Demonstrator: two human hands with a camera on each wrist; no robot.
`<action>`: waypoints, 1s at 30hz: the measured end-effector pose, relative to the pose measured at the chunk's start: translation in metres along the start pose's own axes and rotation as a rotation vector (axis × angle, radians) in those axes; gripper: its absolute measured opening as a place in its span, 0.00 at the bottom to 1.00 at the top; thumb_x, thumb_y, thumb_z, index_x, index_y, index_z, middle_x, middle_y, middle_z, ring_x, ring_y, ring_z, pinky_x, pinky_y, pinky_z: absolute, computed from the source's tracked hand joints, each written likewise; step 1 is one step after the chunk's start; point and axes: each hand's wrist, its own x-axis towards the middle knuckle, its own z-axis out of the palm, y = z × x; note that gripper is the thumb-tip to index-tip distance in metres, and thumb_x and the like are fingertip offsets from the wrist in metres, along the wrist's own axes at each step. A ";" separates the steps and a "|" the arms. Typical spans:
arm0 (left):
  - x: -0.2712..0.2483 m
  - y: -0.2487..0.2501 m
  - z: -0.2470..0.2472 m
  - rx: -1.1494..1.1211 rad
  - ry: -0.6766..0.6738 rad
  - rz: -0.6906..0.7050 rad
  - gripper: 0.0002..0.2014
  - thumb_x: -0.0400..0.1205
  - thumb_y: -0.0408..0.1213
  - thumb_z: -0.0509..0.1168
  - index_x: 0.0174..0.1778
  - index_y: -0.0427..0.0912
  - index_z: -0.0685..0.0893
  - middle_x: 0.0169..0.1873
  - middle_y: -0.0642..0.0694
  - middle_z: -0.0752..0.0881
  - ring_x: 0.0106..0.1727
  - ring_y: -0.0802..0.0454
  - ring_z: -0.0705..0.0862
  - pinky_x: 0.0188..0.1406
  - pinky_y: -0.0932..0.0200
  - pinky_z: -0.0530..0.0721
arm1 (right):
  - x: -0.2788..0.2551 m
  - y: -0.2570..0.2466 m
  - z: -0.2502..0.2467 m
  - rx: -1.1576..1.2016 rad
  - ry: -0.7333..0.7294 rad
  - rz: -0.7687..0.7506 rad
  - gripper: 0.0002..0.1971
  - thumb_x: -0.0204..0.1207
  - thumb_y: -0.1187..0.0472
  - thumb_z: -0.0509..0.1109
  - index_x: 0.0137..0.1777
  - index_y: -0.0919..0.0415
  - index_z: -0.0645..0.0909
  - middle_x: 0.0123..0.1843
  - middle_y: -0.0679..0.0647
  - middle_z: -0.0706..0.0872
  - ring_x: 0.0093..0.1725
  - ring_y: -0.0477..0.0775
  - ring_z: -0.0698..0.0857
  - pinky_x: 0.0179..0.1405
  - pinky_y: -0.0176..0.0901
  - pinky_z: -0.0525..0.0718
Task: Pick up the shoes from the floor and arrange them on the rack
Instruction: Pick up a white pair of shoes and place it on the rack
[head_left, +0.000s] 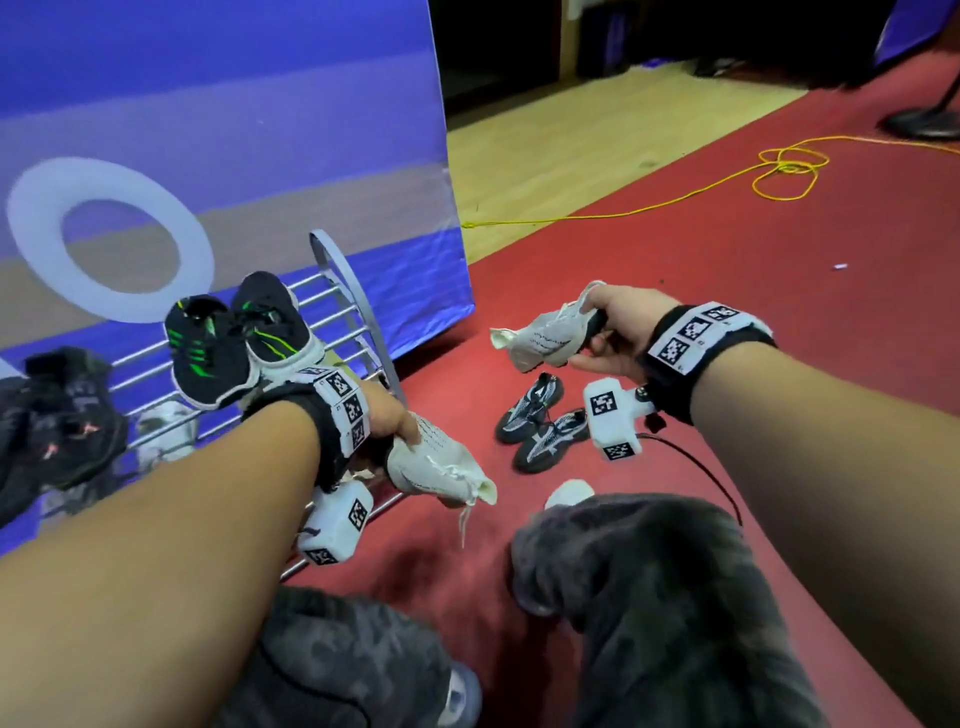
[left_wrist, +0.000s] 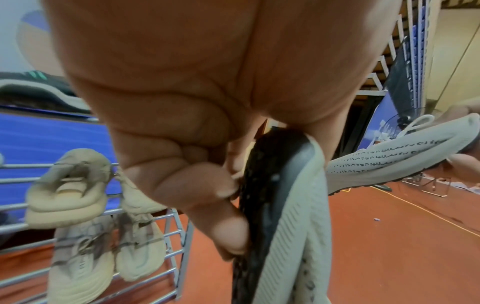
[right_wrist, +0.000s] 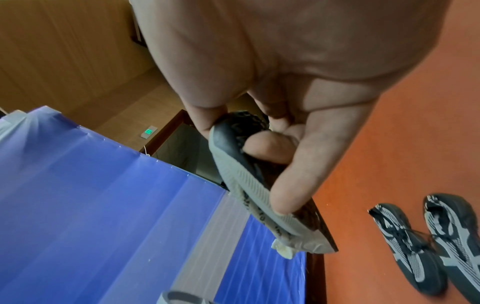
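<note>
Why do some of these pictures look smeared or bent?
Head view: wide lens bows the rack; the black shoes at the left edge smear. Left wrist view: the hand looms oversized, the beige shoes look soft. Right wrist view: fairly sharp.

red floor (head_left: 727, 291) — grey-and-black pair of shoes (head_left: 540, 423) just right of the rack, yellow cord (head_left: 779, 171) well beyond it | rack (head_left: 343, 322) — black-and-green pair (head_left: 234, 338) on top bars, beige pairs (left_wrist: 85, 216) on lower bars
</note>
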 end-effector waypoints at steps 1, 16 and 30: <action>-0.001 -0.005 0.002 0.001 -0.020 -0.030 0.08 0.79 0.30 0.70 0.41 0.27 0.83 0.16 0.37 0.81 0.11 0.46 0.77 0.15 0.68 0.73 | 0.005 0.005 0.007 -0.003 -0.019 0.004 0.06 0.74 0.61 0.71 0.46 0.62 0.80 0.28 0.56 0.74 0.19 0.48 0.75 0.39 0.57 0.93; 0.055 -0.143 0.016 0.103 -0.128 -0.323 0.19 0.68 0.36 0.69 0.48 0.24 0.89 0.35 0.31 0.88 0.26 0.42 0.83 0.25 0.61 0.80 | 0.076 0.129 0.126 -0.198 -0.202 0.255 0.06 0.76 0.63 0.70 0.49 0.66 0.82 0.23 0.60 0.82 0.17 0.50 0.78 0.28 0.53 0.90; 0.100 -0.321 0.068 -0.703 -0.055 -0.537 0.14 0.78 0.37 0.67 0.49 0.27 0.84 0.27 0.36 0.86 0.20 0.45 0.82 0.19 0.61 0.81 | 0.113 0.281 0.233 -0.442 -0.246 0.418 0.07 0.79 0.65 0.69 0.55 0.64 0.81 0.45 0.63 0.86 0.35 0.61 0.86 0.39 0.55 0.90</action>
